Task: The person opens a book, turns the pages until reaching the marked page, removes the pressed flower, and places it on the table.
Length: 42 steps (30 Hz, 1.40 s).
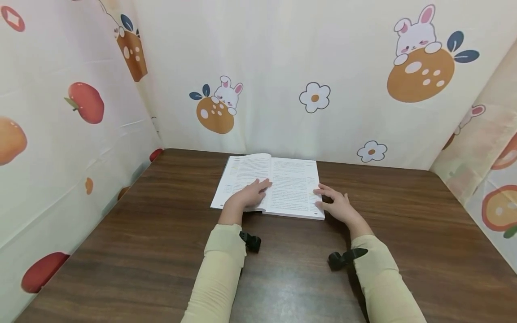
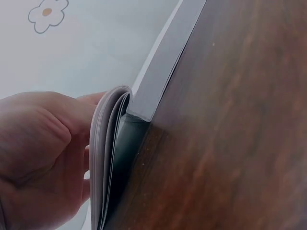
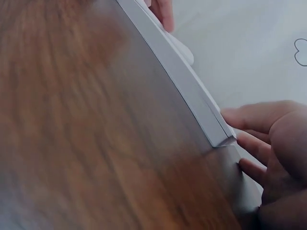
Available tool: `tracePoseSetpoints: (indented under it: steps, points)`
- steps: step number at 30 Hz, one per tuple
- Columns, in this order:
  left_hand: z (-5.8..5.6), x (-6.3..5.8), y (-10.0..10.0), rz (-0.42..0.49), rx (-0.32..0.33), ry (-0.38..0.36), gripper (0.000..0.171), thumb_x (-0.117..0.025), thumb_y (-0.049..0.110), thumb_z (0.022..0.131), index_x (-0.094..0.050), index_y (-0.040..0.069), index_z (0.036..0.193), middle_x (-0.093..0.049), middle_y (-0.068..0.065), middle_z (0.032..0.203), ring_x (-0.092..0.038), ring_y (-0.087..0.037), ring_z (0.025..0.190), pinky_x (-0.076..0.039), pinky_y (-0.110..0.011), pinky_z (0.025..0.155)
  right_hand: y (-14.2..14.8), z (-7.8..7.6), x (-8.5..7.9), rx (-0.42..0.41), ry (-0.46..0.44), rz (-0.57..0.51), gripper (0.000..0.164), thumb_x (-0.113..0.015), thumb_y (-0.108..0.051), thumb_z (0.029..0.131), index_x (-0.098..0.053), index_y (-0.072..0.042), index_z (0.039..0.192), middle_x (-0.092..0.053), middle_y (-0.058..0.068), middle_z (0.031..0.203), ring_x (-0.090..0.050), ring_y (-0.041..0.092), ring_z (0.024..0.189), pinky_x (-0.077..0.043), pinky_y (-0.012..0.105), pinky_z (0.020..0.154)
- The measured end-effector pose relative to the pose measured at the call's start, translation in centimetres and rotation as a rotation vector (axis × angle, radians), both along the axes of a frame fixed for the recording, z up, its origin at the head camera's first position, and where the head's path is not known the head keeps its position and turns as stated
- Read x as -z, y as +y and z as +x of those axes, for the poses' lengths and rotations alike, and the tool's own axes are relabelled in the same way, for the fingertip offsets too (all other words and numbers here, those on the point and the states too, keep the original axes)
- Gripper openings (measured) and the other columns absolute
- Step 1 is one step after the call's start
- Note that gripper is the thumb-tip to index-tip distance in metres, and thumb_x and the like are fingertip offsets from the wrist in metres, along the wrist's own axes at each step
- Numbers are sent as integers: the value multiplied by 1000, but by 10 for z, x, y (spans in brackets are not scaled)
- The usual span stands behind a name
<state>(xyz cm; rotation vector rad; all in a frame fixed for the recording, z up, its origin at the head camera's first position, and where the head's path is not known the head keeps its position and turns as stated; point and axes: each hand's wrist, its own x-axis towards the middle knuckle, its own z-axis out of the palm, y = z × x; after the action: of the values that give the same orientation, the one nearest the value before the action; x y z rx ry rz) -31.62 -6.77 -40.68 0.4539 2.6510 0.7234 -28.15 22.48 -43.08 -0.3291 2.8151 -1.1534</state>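
An open book (image 1: pixel 291 186) with printed white pages lies on the brown table. My left hand (image 1: pixel 251 194) rests palm down on the left page, its fingertips reaching to the centre fold. From the left wrist view, that hand (image 2: pixel 41 153) lies over the curved stack of left pages (image 2: pixel 98 158), with the dark cover beneath. At the book's right edge is my right hand (image 1: pixel 338 206), fingers spread and touching the margin. In the right wrist view, the right hand's thumb (image 3: pixel 259 115) is at the near corner of the page block (image 3: pixel 177 76), and other fingertips are beside the edge.
The dark wood table (image 1: pixel 133 242) extends to both sides and in front of the book. A patterned curtain (image 1: pixel 266 80) hangs right behind the table's far edge and along both sides. Small black wrist cameras (image 1: pixel 252 242) are strapped over the light sleeves.
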Motion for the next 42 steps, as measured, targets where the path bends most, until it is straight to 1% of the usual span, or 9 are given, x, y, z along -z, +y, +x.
tracePoseSetpoints:
  steps: [6,9,13,19,29,33,35,38,42]
  points:
    - [0,1,3,-8,-17,16,48,-39,17,99,-30,26,146,-19,1,153,-8,-19,140,-15,-41,110,11,2,-2,-127,-44,12,66,-69,-35,82,-45,-7,136,-19,13,152,-12,41,136,13,62,100]
    - [0,2,4,-3,-19,33,49,-40,17,99,-29,26,146,-21,1,152,-9,-20,140,-15,-42,110,16,2,-4,-160,-80,18,74,-71,-38,79,-41,-8,140,-14,11,153,-5,39,138,15,60,100]
    - [0,2,5,0,5,51,49,-38,14,99,-30,24,146,-22,2,152,-8,-19,140,-12,-41,111,19,2,-5,-172,-94,28,77,-72,-39,78,-39,-8,141,-12,10,154,-1,38,138,16,59,100]
    - [0,0,7,-28,74,114,46,-32,8,98,-37,19,143,-24,-2,151,-14,-24,139,-13,-39,110,16,3,-7,-165,-84,33,77,-72,-41,77,-41,-8,140,-15,11,153,-4,38,138,14,60,101]
    - [4,-4,9,17,27,102,45,-35,9,97,-44,21,139,-25,-3,150,-19,-26,138,-18,-43,109,15,4,-8,-155,-60,0,69,-72,-36,78,-47,-6,135,-19,13,152,-4,44,136,13,61,100]
    - [7,-7,14,32,-1,114,44,-43,27,97,-42,21,140,-27,-4,149,-20,-26,137,-16,-48,108,15,4,-6,-119,-52,-7,77,-73,-37,78,-39,-8,140,-22,16,150,-6,44,136,10,62,101]
    - [9,-8,19,23,-13,128,54,-45,44,94,-38,21,142,-28,-7,148,-20,-28,136,-13,-52,107,14,4,-5,-97,-42,-20,86,-73,-38,77,-30,-8,144,-25,17,149,-8,41,137,9,62,102]
    - [11,-9,28,-9,-32,156,76,-49,64,83,-34,22,144,-29,-9,146,-19,-30,135,-10,-61,104,12,4,-3,-65,-15,-36,98,-75,-38,76,-15,-7,148,-25,18,149,-12,36,138,8,60,103]
    - [14,-8,37,-67,-35,205,93,-56,75,70,-32,25,145,-29,-8,144,-20,-30,133,-7,-69,98,10,5,-1,-24,14,-19,106,-74,-41,76,-6,-6,148,-22,20,149,-15,36,137,4,61,103]
